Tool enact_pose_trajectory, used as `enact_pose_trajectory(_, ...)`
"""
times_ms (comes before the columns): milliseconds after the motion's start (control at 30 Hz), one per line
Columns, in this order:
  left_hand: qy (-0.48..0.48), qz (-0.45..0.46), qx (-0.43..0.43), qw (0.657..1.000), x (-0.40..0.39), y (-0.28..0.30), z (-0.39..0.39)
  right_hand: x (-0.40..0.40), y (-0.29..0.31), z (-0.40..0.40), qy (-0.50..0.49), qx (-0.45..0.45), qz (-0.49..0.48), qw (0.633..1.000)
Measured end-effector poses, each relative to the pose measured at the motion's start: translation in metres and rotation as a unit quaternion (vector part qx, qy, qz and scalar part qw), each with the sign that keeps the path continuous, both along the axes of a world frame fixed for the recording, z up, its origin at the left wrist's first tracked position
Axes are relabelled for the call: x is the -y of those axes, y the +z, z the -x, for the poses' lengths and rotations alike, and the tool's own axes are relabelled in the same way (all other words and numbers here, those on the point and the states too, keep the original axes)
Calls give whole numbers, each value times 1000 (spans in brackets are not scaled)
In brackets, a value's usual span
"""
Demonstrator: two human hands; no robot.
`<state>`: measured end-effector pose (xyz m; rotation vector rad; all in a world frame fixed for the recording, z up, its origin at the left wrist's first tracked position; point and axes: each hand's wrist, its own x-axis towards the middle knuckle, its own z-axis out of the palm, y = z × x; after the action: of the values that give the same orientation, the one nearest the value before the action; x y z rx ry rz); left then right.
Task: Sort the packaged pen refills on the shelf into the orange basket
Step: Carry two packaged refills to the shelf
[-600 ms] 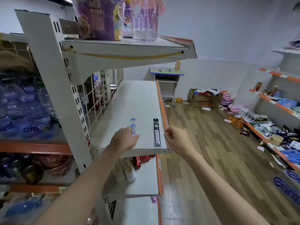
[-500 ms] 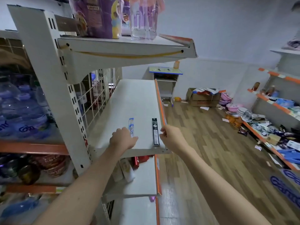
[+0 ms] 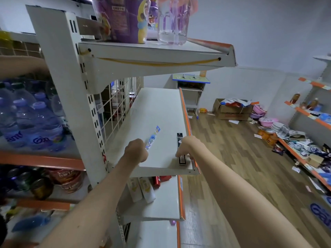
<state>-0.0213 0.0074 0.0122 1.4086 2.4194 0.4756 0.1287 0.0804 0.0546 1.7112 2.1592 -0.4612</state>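
Note:
Two packaged pen refills are at the near end of the white middle shelf [image 3: 154,108]. My left hand [image 3: 136,151] grips the blue-and-white refill pack [image 3: 153,136], whose far end tilts up off the shelf. The black refill pack [image 3: 179,138] lies flat near the orange shelf edge, and my right hand [image 3: 186,147] covers its middle with the fingers curled down onto it. Its near end shows below my fingers. No orange basket is in view.
The upper shelf [image 3: 161,56] overhangs close above with a purple box and a clear bottle. A shelf below holds white bottles [image 3: 143,188]. Water bottles [image 3: 32,122] fill the left rack. Cardboard box [image 3: 232,110] and scattered goods lie on the wooden floor at right.
My left hand has closed on the blue-and-white pack and lifted its far end. My right hand moved left from the shelf edge onto the black pack.

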Motion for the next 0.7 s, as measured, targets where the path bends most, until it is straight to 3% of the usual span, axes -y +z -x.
enact_pose_trajectory(167, -2, -135, 46, 990, 26, -1, 6, 2, -1, 17, 29, 49, 2, 998)
enact_pose_trajectory(467, -11, -167, 122, 978, 56, 8, -19, 21, -24, 8, -25, -35, -122, 992)
enact_pose_trajectory(567, -8, -183, 170, 968, 66, 10, -38, 33, -23, -9, -56, -156, -143, 976)
enact_pose_trajectory(700, -13, -216, 269, 939, 67, 16, -79, 63, -14, -64, -178, -349, -209, 896)
